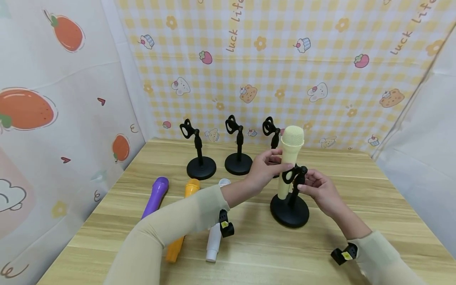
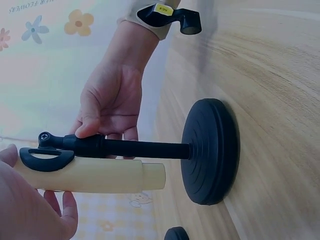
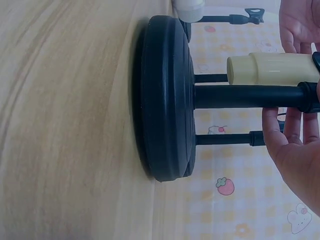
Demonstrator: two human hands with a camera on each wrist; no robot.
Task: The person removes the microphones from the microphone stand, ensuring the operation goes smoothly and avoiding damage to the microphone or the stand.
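My left hand [image 1: 263, 171] grips a pale yellow microphone [image 1: 293, 138] by its upper body, grille end up. Upright beside a black desk stand's post, the microphone has its lower end just above the round base [image 2: 210, 152]. The stand's clip [image 2: 47, 160] lies against the microphone's side in the left wrist view. With thumb and fingers, my right hand [image 1: 320, 190] holds the upper post [image 3: 250, 96] of that stand, just below the clip. The base rests on the wooden table.
Three more black stands, the left one [image 1: 201, 168] among them, line the back of the table [image 1: 338, 229]. At left lie a purple microphone [image 1: 156, 194], an orange one [image 1: 192, 187] and a white one [image 1: 213, 241], partly behind my left arm. A patterned cloth [image 1: 228, 75] hangs behind.
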